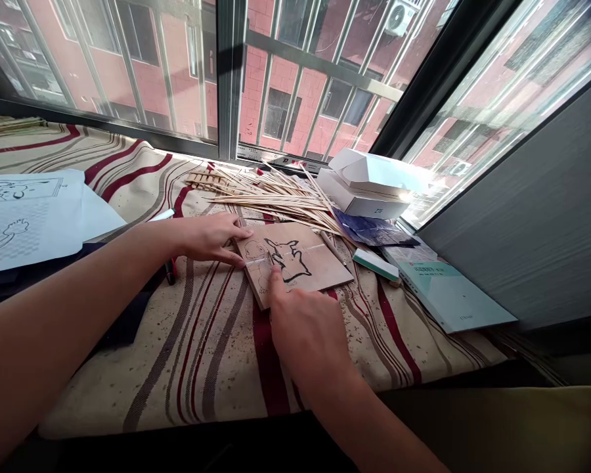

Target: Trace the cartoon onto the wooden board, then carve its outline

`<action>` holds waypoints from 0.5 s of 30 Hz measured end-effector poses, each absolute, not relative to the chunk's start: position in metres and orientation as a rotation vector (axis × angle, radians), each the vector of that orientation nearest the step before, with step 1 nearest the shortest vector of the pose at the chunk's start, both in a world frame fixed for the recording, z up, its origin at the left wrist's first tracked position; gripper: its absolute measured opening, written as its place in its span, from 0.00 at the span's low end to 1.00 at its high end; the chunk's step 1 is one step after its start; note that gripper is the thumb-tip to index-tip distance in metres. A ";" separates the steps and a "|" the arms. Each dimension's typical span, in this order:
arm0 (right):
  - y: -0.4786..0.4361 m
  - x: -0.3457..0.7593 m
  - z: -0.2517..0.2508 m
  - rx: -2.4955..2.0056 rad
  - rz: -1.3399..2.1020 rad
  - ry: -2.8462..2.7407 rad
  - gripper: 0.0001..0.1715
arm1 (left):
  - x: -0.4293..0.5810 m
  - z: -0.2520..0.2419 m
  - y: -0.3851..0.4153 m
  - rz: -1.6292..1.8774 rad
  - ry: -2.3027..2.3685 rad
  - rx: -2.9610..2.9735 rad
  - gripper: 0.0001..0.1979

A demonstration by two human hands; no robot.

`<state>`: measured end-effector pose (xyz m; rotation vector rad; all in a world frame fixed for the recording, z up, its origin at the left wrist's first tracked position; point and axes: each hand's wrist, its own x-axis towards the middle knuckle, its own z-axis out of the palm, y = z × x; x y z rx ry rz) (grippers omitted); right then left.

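A thin wooden board [320,269] with a bold black outline drawing and a fainter sketch at its left lies on the striped cloth. My left hand [209,238] rests at the board's upper left edge, its thumb and fingers spread. From the near side, my right hand [310,322] reaches over the board; its index finger is stretched out, the fingertip at the drawing's left part, and the other fingers are curled under and hidden. Right of the board lies a slim pen-like tool [333,248].
Thin wooden sticks [276,194] pile up behind the board. A white box [369,187], dark blue sheets [374,230], a green and white eraser-like block [375,264] and a book [453,295] are at the right. Drawn papers [29,217] lie at the left. Windows stand behind.
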<state>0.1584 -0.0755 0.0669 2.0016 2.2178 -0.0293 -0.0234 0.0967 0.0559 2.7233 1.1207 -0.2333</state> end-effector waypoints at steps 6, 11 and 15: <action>-0.076 0.169 0.065 1.927 0.044 2.251 0.40 | -0.011 0.061 0.085 -0.283 1.230 2.749 0.45; -0.064 0.200 0.069 1.738 0.184 2.316 0.39 | -0.003 0.057 0.078 -0.299 1.274 2.766 0.49; -0.042 0.225 0.069 1.643 0.265 2.402 0.38 | 0.003 0.060 0.068 -0.342 1.296 2.747 0.48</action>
